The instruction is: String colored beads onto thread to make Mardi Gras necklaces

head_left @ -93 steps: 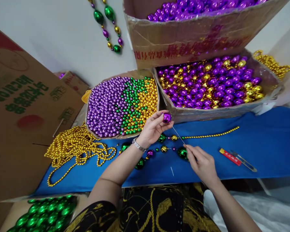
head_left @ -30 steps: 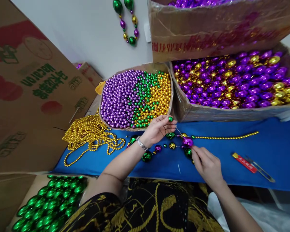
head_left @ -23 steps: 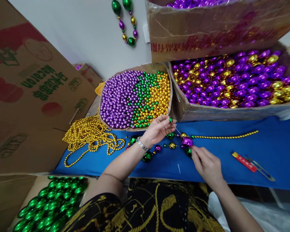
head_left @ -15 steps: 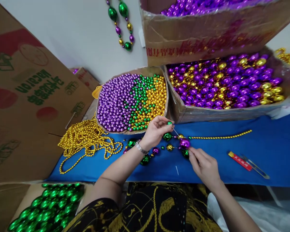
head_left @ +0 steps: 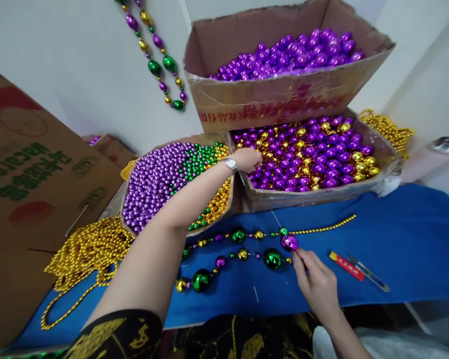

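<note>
Much of my bead strand (head_left: 220, 262) is made up: it lies on the blue-covered counter (head_left: 415, 234) in two rows, green, gold and purple, large and small, and the upper row runs right into a thin string of gold beads (head_left: 324, 227) whose far end lies loose. My own arm covers part of the left side, so I can't tell whether the rows join there. In front of the lower row, the fingers of my right hand (head_left: 316, 280) are pinched together on the needle (head_left: 276, 218), tight against a large purple bead (head_left: 289, 243); a small green bead (head_left: 283, 231) sits just above it, and the tip of the needle stands bare beyond. Those two look to me threaded but not yet settled against the other beads. My left hand (head_left: 247, 159) is down among the purple and gold beads (head_left: 299, 154) in the right-hand box (head_left: 284, 199), fingers curled under and mostly hidden; I can't tell whether they have hold of anything. Compared with the long bead necklace (head_left: 168, 64) hanging at the wall (head_left: 78, 89), mine looks unfinished to me, though how many beads are lacking I couldn't say. The metal snips (head_left: 374, 279) lie untouched beside their red and yellow packet (head_left: 346, 266).
</note>
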`<state>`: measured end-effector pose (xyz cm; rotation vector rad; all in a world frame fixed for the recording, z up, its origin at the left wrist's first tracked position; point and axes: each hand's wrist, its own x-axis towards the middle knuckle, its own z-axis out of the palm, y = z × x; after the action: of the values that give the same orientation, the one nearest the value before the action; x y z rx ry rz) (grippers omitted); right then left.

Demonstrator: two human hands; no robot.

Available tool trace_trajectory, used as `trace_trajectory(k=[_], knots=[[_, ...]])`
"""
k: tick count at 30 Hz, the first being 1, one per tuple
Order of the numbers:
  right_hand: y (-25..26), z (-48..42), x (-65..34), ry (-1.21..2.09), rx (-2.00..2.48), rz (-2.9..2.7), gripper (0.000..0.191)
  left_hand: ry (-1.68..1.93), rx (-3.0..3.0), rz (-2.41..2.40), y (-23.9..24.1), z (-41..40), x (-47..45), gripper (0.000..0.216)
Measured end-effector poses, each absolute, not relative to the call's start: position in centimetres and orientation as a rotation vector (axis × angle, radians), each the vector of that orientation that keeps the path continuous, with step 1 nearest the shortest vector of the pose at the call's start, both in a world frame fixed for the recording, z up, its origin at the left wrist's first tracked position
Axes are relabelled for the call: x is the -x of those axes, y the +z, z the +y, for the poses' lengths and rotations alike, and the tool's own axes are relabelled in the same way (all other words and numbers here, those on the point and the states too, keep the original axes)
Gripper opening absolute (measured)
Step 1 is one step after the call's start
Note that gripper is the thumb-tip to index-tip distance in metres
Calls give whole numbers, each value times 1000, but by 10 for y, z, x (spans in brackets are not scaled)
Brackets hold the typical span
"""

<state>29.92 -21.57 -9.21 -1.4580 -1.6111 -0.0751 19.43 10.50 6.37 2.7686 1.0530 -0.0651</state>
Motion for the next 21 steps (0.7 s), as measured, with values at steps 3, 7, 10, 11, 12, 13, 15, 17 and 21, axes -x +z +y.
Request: trace_trajectory(k=[3, 7, 10, 11, 12, 13, 15, 17, 21], knots=[[-97, -216, -303, -50, 1463, -1603, 16, -276, -2622, 1183, 48, 126, -211, 18], [-97, -213, -306, -42, 1463, -1590, 15, -151, -2543, 1171, 31, 135, -221, 22], [-92, -212, -305, -63, 1453, -1595, 14, -41, -2531, 1123, 38, 133, -213, 27], [-90, -212, -304, -68, 1451, -1597, 14, 85, -2493, 1054, 43, 128, -205, 27], [-88, -212, -303, -69, 1449, -1599, 14, 247, -2413, 953, 48, 119, -195, 25], [-86, -212, -301, -66, 1446, -1599, 14, 415, -2285, 831, 53, 107, -184, 25], [-82, -211, -297, -53, 1430, -1601, 14, 660, -1938, 608, 57, 74, -157, 34], [-80, -209, -291, -50, 1407, -1612, 14, 725, -1623, 525, 52, 35, -131, 41], [-78, -206, -279, -46, 1394, -1660, 15, 754, -1150, 515, 25, -27, -97, 38]])
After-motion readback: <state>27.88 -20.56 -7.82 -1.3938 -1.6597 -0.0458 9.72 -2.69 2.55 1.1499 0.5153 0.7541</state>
